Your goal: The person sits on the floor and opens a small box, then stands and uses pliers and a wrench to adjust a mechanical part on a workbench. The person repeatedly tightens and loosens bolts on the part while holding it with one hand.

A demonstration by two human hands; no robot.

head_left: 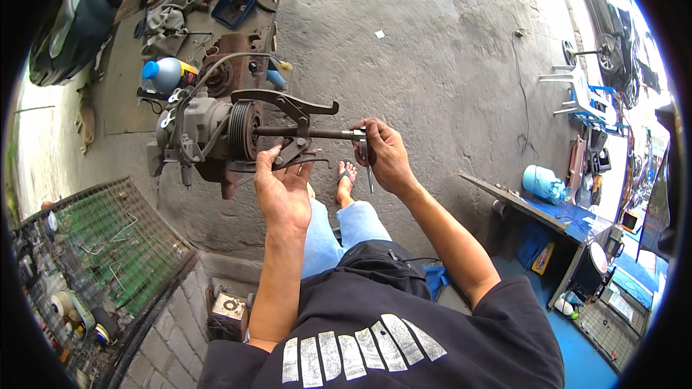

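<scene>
A dark metal jaw puller [303, 128] lies level, two of its arms reaching to a grooved pulley [244, 130] on a grey compressor-like unit [198, 124]. The threaded screw runs from the pulley's centre toward the right. My left hand [282, 193] is closed, palm up, around the puller's lower arm near the pulley. At the screw's outer end, my right hand [388, 155] grips a shiny wrench [370, 173] set at the screw's head. Parts of my left fingers are hidden behind the puller.
Behind the unit, a workbench [126, 108] bears a blue-capped bottle [169, 74], a blue tray [232, 7] and hand tools. A wire-mesh grate [108, 245] is at lower left. On the right are a blue-topped table [569, 220], a light-blue container [542, 183] and white chairs [577, 90].
</scene>
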